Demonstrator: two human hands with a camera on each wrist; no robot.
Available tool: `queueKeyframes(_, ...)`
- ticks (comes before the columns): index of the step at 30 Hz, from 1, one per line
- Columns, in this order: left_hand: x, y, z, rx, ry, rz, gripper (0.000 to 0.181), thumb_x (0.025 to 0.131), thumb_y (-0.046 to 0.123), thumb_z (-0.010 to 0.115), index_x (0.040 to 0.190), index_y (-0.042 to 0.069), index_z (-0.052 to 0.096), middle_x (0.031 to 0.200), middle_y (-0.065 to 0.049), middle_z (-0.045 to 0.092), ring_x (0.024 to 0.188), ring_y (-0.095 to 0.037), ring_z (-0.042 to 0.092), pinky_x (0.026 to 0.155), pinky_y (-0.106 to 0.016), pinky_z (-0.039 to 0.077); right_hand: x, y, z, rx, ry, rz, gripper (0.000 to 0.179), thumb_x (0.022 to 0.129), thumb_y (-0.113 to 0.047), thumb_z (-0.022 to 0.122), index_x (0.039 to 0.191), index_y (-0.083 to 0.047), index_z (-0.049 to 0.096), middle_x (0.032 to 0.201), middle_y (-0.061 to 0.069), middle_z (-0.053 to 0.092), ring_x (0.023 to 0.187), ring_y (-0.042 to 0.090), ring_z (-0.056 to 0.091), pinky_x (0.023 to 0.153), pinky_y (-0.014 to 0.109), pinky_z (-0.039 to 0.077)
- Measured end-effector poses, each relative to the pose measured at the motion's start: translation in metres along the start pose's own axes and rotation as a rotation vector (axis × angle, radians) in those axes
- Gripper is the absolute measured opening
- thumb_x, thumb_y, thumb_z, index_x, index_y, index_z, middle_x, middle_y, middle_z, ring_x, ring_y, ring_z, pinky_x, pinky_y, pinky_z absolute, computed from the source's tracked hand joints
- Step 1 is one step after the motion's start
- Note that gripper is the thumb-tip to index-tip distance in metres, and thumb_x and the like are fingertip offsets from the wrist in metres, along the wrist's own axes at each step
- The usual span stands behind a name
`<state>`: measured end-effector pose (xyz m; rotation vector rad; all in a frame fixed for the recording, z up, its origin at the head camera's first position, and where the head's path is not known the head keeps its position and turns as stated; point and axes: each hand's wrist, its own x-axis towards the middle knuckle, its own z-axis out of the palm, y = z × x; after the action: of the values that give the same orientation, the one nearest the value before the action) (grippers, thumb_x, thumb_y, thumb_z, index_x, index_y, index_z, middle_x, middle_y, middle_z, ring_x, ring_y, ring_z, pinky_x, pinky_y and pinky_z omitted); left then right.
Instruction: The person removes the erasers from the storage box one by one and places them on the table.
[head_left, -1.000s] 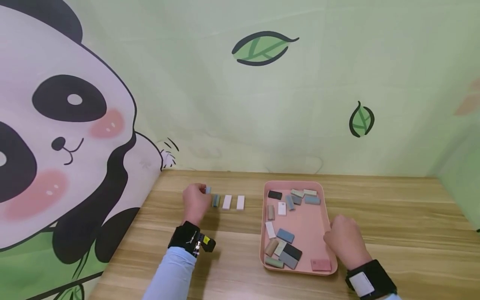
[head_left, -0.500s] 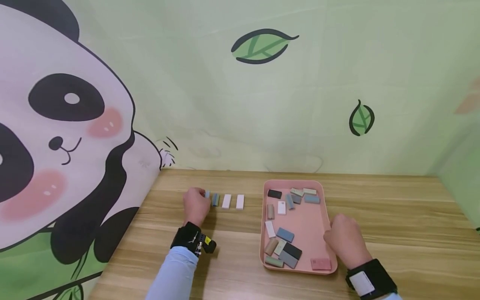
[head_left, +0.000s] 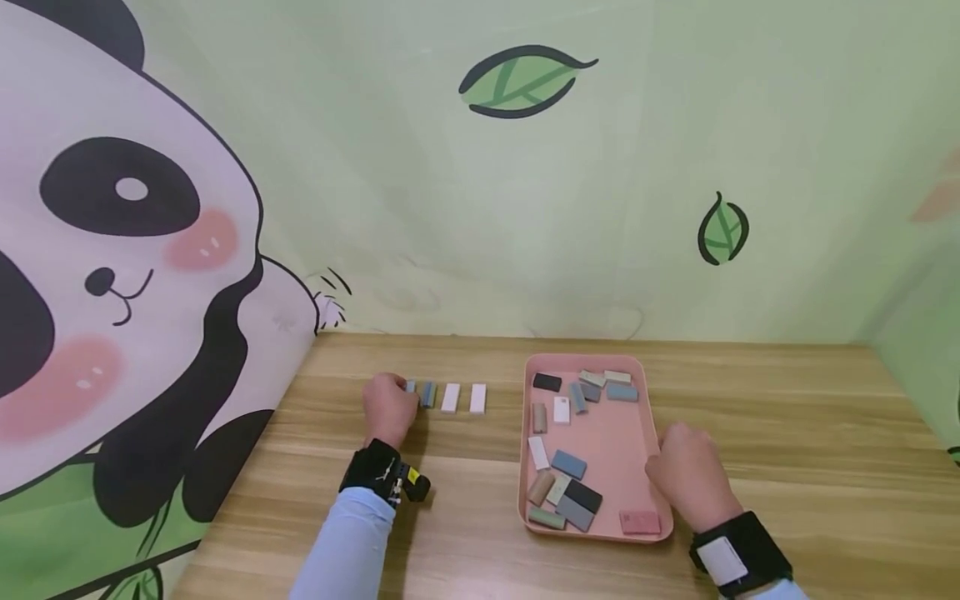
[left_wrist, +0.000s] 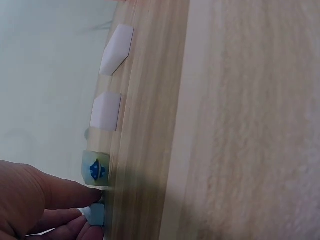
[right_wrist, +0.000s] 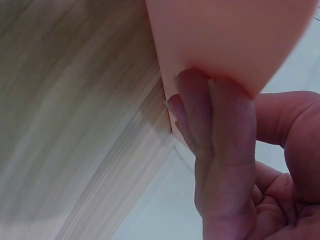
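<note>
My left hand (head_left: 390,408) is at the left end of a short row on the table, pinching a small light-blue eraser (left_wrist: 97,214) that stands on the wood. Its fingers partly cover that piece. Beside it stands a blue-and-green eraser (left_wrist: 96,168) with a blue mushroom picture. Two white erasers, one nearer (head_left: 450,397) and one farther right (head_left: 477,398), complete the row, spaced apart. At the right, my right hand (head_left: 693,475) holds the side of a pink tray (head_left: 651,433); in the right wrist view its fingers (right_wrist: 232,130) press the outer wall, and the thumb is over the rim.
Inside the tray lie several erasers, among them a black one (head_left: 547,382), a blue one (head_left: 569,464), a green one (head_left: 547,518) and a pink one (head_left: 640,522). A panda-printed backdrop (head_left: 420,208) rises behind the wooden table (head_left: 465,508).
My left hand has shifted very slightly at the light-blue eraser, which now stands closer in line with the row. The head view has tilted a little. The right hand stays on the tray.
</note>
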<state>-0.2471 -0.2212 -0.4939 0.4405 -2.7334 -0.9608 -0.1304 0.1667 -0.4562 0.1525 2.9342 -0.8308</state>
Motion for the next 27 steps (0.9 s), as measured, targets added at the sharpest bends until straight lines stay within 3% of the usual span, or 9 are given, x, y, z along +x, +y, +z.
queueKeyframes(10, 0.0, 0.0, -0.005, 0.034, 0.003, 0.026, 0.023, 0.073, 0.009, 0.068, 0.094, 0.0, 0.067, 0.09, -0.01, 0.063, 0.084, -0.025, 0.055, 0.072, -0.037, 0.046, 0.0, -0.002, -0.001, -0.004, 0.004, -0.007, 0.021, 0.077, -0.005, 0.055, 0.058, -0.008, 0.05, 0.053, 0.002, 0.038, 0.044, 0.015, 0.04, 0.041, 0.025, 0.028)
queueKeyframes(14, 0.0, 0.003, -0.008, 0.029, -0.013, 0.015, 0.031, 0.075, 0.01, 0.067, 0.104, 0.0, 0.065, 0.099, -0.013, 0.062, 0.089, -0.025, 0.054, 0.076, -0.037, 0.045, 0.0, -0.001, -0.001, 0.006, -0.007, 0.009, 0.019, 0.079, -0.005, 0.055, 0.06, -0.007, 0.052, 0.054, 0.004, 0.04, 0.044, 0.016, 0.042, 0.041, 0.025, 0.03)
queueKeyframes(18, -0.002, 0.011, -0.015, -0.007, -0.032, -0.006, 0.041, 0.079, 0.013, 0.065, 0.117, 0.003, 0.059, 0.112, -0.014, 0.058, 0.089, -0.025, 0.052, 0.07, -0.035, 0.045, 0.0, -0.002, -0.001, 0.014, -0.007, 0.011, 0.018, 0.079, -0.005, 0.056, 0.061, -0.007, 0.053, 0.054, 0.004, 0.041, 0.045, 0.016, 0.043, 0.041, 0.026, 0.031)
queueKeyframes(23, -0.009, 0.032, -0.024, -0.008, -0.01, 0.086, 0.047, 0.081, 0.021, 0.063, 0.125, 0.004, 0.054, 0.12, -0.014, 0.055, 0.089, -0.023, 0.051, 0.067, -0.034, 0.044, 0.0, -0.001, 0.0, 0.012, -0.004, 0.009, 0.018, 0.079, -0.005, 0.056, 0.061, -0.007, 0.053, 0.054, 0.004, 0.041, 0.045, 0.016, 0.043, 0.041, 0.026, 0.031)
queueKeyframes(27, -0.019, 0.056, -0.029, -0.019, 0.001, 0.189, 0.053, 0.082, 0.025, 0.066, 0.127, 0.001, 0.051, 0.124, -0.015, 0.053, 0.102, -0.024, 0.049, 0.079, -0.036, 0.044, 0.001, 0.0, 0.001, 0.013, -0.005, 0.007, 0.017, 0.079, -0.005, 0.056, 0.062, -0.006, 0.054, 0.054, 0.004, 0.042, 0.045, 0.016, 0.043, 0.041, 0.026, 0.031)
